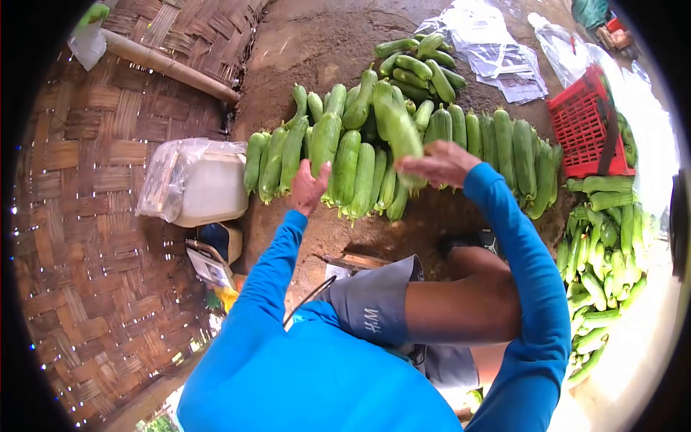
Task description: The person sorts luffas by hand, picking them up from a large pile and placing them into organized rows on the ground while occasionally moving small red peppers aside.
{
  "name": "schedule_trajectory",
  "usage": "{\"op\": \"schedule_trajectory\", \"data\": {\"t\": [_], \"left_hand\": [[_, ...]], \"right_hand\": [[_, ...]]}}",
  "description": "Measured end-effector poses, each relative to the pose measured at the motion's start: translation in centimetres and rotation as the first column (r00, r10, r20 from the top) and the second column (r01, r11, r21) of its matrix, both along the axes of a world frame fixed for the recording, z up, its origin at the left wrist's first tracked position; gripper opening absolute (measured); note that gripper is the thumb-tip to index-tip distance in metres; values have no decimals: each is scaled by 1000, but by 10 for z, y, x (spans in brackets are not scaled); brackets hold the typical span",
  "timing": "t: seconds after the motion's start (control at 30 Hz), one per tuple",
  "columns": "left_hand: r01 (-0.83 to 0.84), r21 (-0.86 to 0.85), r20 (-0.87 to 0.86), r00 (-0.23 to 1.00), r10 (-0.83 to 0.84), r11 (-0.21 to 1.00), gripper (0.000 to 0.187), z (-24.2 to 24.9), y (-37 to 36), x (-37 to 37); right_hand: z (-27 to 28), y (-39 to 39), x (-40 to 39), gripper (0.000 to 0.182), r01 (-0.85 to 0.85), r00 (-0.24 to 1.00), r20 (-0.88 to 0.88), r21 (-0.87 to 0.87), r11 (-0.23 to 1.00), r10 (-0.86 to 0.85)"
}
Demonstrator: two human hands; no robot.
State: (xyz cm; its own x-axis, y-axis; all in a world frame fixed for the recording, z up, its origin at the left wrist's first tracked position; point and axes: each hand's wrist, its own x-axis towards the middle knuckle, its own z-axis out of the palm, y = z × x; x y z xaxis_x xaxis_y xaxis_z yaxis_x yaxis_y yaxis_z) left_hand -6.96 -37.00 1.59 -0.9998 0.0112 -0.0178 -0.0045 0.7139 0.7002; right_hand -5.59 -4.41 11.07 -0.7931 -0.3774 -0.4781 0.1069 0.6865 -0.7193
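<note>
My right hand [440, 165] is closed round the lower end of a long green gourd [400, 129], which is blurred by motion and tilted above the row. With thumb and fingers, my left hand [309, 189] grips the near end of another green gourd [326, 137]. That one lies on top of the row, its far end pointing away from me. Beneath and around both hands, several similar gourds [348, 165] lie side by side on the ground. The row [504, 144] stretches on to the right of my right hand.
A smaller pile of gourds [425, 68] lies behind the row, near white plastic bags [497, 57]. To the right stand a red crate [586, 126] and a large heap of gourds [604, 259]. At left are a plastic-wrapped white container [209, 183] and a woven wall [93, 216].
</note>
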Motion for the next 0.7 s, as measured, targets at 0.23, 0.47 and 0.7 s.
{"op": "schedule_trajectory", "data": {"t": [0.23, 0.47, 0.7], "left_hand": [[151, -401, 70, 988, -134, 903, 57, 13, 4, 3], [148, 687, 435, 700, -566, 711, 50, 77, 92, 21], [494, 676, -21, 755, -656, 547, 68, -31, 169, -31]], "right_hand": [[2, 11, 32, 60, -30, 943, 332, 131, 991, -15], [16, 2, 48, 69, 197, 938, 280, 49, 979, -202], [12, 67, 72, 49, 438, 886, 207, -84, 895, -414]]}}
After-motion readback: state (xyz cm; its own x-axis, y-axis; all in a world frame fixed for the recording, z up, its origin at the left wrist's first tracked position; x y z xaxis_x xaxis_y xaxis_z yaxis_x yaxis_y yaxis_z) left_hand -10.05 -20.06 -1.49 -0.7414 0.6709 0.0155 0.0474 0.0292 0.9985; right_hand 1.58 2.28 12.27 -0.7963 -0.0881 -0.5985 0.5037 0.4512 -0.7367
